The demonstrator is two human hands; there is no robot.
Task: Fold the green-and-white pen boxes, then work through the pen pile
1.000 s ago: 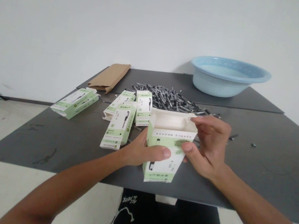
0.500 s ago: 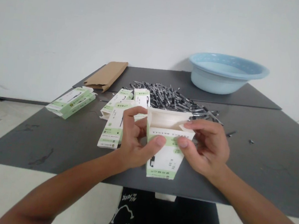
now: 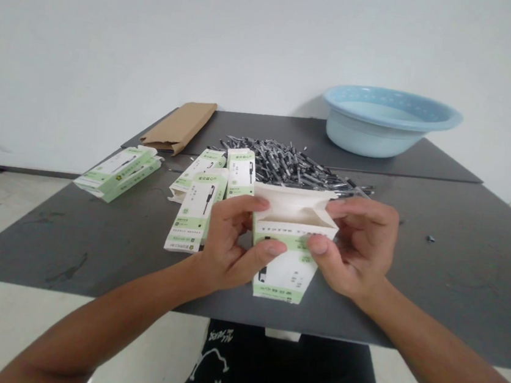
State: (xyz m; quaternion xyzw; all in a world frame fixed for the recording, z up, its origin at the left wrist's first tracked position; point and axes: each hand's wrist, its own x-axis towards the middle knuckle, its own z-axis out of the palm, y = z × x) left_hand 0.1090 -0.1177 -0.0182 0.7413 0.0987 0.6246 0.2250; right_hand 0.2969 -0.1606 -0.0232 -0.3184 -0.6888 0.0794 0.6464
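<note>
A small white and green carton (image 3: 285,262) stands upright near the front edge of the dark table (image 3: 459,264), its top end open. My left hand (image 3: 231,244) grips its left side, thumb on the front face and fingers folding the left top flap inward. My right hand (image 3: 360,246) grips its right side the same way, pressing the right flap in. Behind the carton lies a heap of dark grey pens (image 3: 290,165).
Several flat green and white cartons (image 3: 196,206) lie left of my hands, with a stack of them (image 3: 119,173) further left. A brown paper bag (image 3: 180,126) lies at the back left. A light blue basin (image 3: 383,123) stands at the back right.
My left hand slid up from the carton's lower side to its top and bent the left flap in. The right flap has also come down over the opening.
</note>
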